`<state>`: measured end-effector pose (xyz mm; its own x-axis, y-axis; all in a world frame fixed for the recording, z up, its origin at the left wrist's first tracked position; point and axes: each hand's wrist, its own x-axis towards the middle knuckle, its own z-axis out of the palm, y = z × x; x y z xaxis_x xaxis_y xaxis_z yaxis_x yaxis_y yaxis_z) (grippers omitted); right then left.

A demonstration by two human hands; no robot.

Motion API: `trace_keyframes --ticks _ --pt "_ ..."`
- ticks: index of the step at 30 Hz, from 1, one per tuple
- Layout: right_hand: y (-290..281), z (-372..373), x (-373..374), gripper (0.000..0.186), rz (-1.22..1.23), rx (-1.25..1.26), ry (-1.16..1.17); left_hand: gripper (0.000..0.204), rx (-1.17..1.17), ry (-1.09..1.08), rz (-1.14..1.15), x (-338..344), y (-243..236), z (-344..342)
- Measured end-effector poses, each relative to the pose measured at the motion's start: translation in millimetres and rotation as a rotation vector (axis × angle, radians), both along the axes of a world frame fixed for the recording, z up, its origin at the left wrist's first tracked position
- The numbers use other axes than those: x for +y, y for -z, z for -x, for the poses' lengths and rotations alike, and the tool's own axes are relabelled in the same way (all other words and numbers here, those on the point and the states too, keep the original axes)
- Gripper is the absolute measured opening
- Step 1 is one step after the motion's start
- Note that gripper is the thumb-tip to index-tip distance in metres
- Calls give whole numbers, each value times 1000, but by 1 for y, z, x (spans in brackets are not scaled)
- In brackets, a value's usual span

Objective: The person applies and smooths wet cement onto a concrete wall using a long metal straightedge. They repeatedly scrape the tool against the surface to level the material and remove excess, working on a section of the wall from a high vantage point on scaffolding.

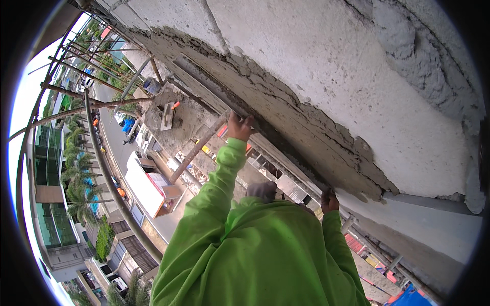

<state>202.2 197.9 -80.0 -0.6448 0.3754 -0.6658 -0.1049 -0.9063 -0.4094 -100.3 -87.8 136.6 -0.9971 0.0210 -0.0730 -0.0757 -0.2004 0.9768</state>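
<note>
My left hand [240, 127], at the end of a green sleeve, grips a long grey straightedge bar [206, 86] that runs diagonally along the wall. My right hand [329, 201] holds the same bar near its lower right end, its fingers partly hidden. The bar lies against or just beside a band of grey-brown plaster [306, 127] with a ragged, cracked edge. Above that band is pale, pitted concrete [347, 61]. To the left of my left hand, a trowel or float with an orange handle [168, 113] lies on a mortar-covered board [189, 115].
Round scaffold poles [122, 209] cross the left side and pass under my arms. A bucket [152, 85] stands beside the board. Far below are a street [109, 143], vehicles, palms [76, 173] and a glass-fronted building [48, 173], showing that I am high up.
</note>
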Motion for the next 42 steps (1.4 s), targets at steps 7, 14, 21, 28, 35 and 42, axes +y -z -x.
trace_keyframes --ticks 7,14,21,28,35,42 --pt "40 -4 3 23 -994 -96 -345 35 -33 29 3 -5 -10 12" --pt "-8 67 -41 23 70 -152 -101 29 -239 -111 181 -63 47 81" --pt "-7 64 -38 25 88 -159 -80 34 -201 -55 146 -44 29 71" --pt "-33 36 -17 24 -53 -105 -126 36 -181 -69 171 -39 31 58" --pt "-51 -8 8 27 -867 -199 -340 27 -154 -94 168 -11 5 25" --pt "-133 -31 26 35 -1522 -328 -512 27 -123 -56 125 14 -25 -5"
